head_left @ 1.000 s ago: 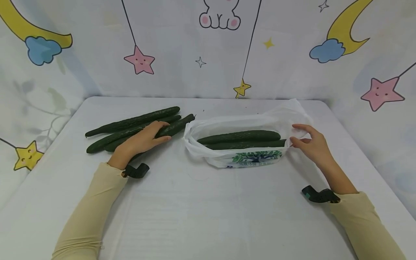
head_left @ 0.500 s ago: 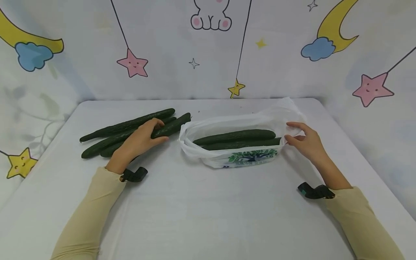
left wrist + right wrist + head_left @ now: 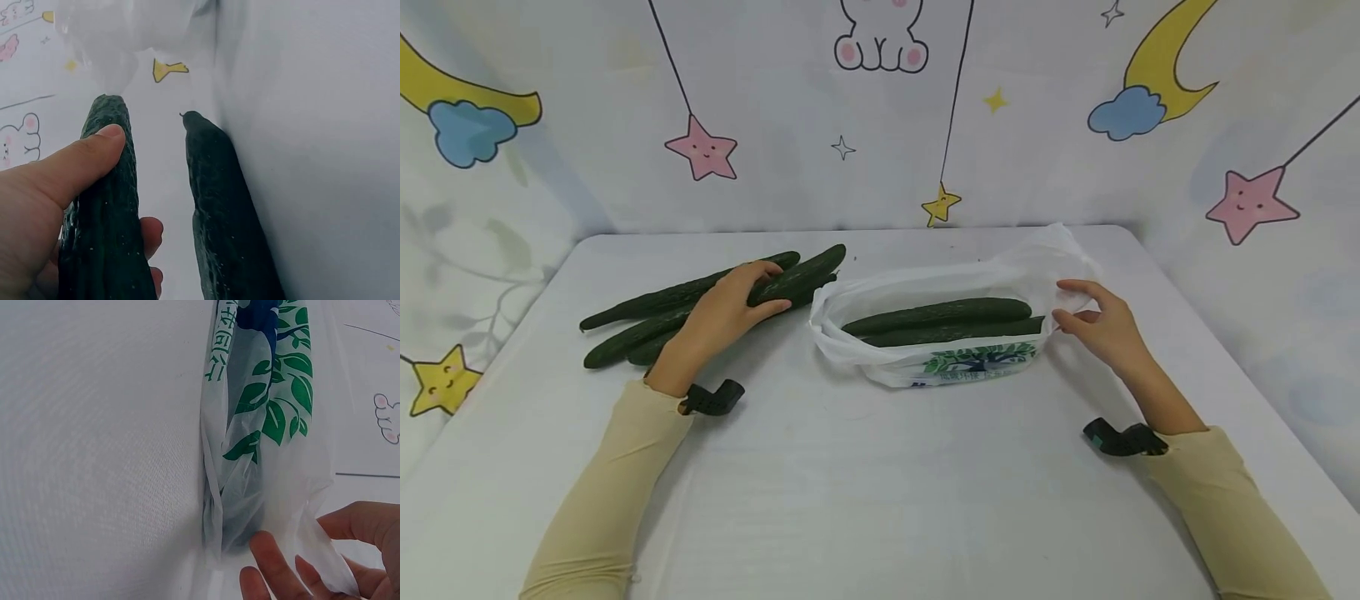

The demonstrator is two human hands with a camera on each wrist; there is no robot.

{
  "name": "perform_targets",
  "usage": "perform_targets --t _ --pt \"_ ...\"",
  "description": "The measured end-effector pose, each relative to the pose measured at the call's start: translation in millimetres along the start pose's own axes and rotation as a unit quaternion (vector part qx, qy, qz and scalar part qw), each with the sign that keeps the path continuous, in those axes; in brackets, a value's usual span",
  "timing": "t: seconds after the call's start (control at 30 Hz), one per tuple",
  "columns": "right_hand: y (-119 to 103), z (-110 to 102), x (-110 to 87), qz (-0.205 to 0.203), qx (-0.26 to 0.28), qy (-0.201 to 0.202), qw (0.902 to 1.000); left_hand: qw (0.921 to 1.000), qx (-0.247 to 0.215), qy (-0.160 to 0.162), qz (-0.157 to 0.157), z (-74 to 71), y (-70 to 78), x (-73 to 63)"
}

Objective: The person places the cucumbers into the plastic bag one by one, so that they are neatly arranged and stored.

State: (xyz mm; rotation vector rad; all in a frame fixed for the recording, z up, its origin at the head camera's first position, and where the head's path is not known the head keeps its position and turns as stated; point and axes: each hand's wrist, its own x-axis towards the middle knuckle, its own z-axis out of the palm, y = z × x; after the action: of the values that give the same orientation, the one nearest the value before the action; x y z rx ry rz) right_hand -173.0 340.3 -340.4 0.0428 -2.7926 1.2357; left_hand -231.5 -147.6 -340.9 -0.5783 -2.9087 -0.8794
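My left hand (image 3: 718,312) grips a dark green cucumber (image 3: 805,271), whose far end tilts up above the others. In the left wrist view, the thumb lies along this cucumber (image 3: 103,212) and fingertips (image 3: 152,236) show on its other side. Beside it, apart from the hand, lies another cucumber (image 3: 219,200). On the right lies a white plastic bag (image 3: 880,362) with a printed tree, its mouth spread around two cucumbers (image 3: 940,315). My right hand (image 3: 1108,329) pinches the bag's right edge; the right wrist view shows thin plastic (image 3: 328,562) between thumb and fingers.
More cucumbers (image 3: 647,304) lie side by side under and behind the left hand on the white table (image 3: 880,483). A wall cloth (image 3: 775,100) printed with stars and moons hangs behind the table's back edge. Each wrist wears a black camera mount (image 3: 715,398).
My left hand has taken hold of a cucumber and raised its far end off the one below. The right hand stays on the bag's edge. The head view has shifted slightly.
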Motion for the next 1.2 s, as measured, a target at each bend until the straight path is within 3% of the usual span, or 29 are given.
perform_targets --t 0.5,0.87,1.2 --pt "0 -1 0.3 0.002 0.007 0.000 1.0000 0.9970 0.050 0.035 0.047 -0.7 28.0 13.6" --pt "-2 -3 -0.9 0.006 0.005 0.015 0.9999 0.9923 0.100 0.028 0.068 0.9 53.2 21.8" --pt "-5 -7 -0.9 0.011 0.001 0.017 0.9998 0.9818 0.132 0.043 0.130 5.7 73.0 27.1"
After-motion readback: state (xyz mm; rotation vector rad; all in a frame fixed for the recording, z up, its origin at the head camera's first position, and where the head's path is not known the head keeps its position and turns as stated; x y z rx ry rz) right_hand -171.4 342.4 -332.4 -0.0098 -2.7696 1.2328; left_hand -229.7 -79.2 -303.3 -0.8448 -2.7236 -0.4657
